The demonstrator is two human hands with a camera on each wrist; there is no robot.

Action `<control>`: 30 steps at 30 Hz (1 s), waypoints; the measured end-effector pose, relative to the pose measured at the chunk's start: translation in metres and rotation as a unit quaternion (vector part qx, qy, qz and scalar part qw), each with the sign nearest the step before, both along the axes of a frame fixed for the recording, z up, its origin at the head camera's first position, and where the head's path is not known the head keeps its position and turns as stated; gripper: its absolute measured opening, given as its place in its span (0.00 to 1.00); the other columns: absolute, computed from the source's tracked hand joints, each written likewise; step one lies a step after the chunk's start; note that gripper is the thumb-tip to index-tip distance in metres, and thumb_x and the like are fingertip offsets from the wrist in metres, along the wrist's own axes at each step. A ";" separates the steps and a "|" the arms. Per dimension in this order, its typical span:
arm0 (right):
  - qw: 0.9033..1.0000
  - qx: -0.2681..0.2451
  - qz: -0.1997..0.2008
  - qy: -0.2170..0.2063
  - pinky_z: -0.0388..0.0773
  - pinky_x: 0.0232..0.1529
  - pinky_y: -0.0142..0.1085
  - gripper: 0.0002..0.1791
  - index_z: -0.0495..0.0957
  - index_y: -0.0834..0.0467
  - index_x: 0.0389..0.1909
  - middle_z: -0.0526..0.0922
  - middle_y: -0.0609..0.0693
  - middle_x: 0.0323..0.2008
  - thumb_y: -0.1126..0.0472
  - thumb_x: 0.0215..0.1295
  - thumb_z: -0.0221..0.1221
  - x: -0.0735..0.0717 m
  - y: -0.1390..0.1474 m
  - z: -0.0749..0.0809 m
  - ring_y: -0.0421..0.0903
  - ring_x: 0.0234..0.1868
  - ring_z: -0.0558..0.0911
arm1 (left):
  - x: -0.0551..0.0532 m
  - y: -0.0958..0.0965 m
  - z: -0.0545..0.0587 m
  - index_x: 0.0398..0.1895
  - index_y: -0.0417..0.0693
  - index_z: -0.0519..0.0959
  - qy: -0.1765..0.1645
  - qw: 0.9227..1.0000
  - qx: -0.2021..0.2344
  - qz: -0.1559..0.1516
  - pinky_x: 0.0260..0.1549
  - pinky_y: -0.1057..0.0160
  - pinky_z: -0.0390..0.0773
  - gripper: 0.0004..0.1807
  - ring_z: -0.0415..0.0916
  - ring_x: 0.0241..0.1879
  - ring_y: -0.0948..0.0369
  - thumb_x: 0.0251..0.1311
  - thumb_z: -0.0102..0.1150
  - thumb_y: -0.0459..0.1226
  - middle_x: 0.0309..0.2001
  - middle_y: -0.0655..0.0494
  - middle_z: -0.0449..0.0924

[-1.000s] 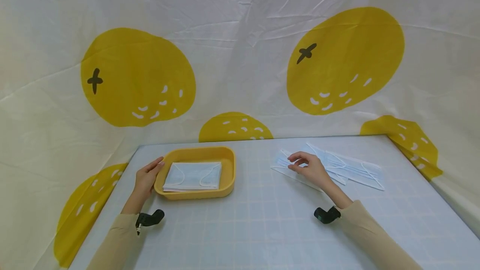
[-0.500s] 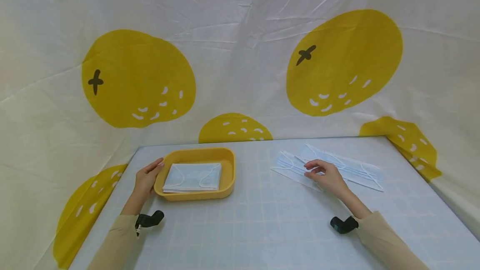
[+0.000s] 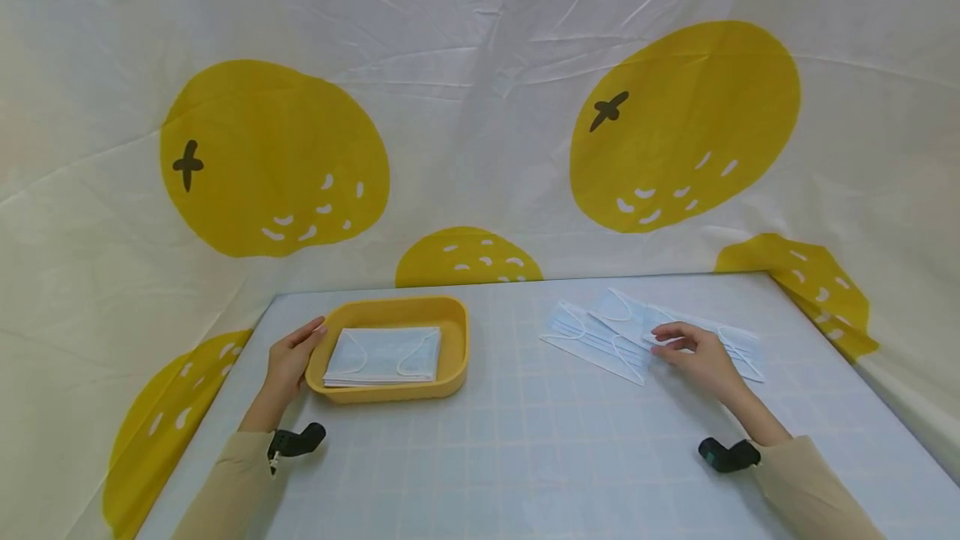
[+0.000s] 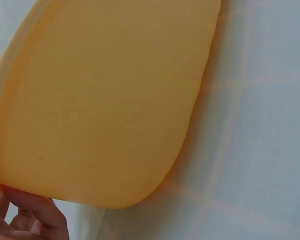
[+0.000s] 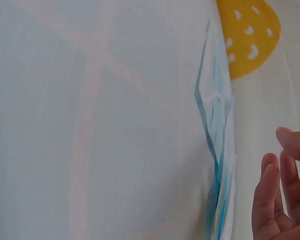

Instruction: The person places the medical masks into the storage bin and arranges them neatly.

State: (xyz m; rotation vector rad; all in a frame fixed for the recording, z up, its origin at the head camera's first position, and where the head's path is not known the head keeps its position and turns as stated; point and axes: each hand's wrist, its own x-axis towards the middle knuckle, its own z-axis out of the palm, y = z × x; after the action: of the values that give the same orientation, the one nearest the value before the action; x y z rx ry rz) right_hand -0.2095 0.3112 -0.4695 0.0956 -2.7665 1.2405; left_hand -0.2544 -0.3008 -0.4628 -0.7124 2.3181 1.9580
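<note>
At the left of the head view a yellow tray (image 3: pixel 453 365) stands on the table with a stack of blue face masks (image 3: pixel 386 357) in it. My left hand (image 3: pixel 288 361) grips the tray's left end; in the left wrist view its fingers (image 4: pixel 42 212) curl at the rim. On the right, several loose face masks (image 3: pixel 592 340) lie overlapping, white ear loops showing. Over their right part hovers my right hand (image 3: pixel 697 357), fingers bent and nothing between them. The right wrist view shows a gap between thumb and fingers (image 5: pixel 265 200), with the masks (image 5: pixel 220 150) seen edge-on.
A pale checked cloth (image 3: pixel 480 457) covers the table. White fabric (image 3: pixel 480 132) printed with large yellow fruit hangs right behind the table and down both sides. Each wrist carries a small black camera (image 3: pixel 727 455).
My right hand has moved rightward across the loose masks, uncovering the left ones. My left hand and the tray have stayed in place.
</note>
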 end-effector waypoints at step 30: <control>0.997 0.045 -0.065 -0.018 0.77 0.29 0.22 0.28 0.72 0.67 0.57 0.75 0.24 0.34 0.50 0.65 0.60 0.028 0.123 0.002 0.19 0.30 0.71 | 0.002 -0.001 -0.002 0.72 0.53 0.62 0.003 1.000 -0.013 -0.011 0.42 0.79 0.76 0.32 0.59 0.70 0.55 0.67 0.52 0.52 0.74 0.51 0.56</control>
State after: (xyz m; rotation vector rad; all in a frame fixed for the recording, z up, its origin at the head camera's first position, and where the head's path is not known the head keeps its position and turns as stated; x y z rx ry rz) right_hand -0.1820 0.4345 -0.4673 -0.0995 -2.8081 1.0988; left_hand -0.2525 -0.3014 -0.4649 -0.6805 2.3492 1.9256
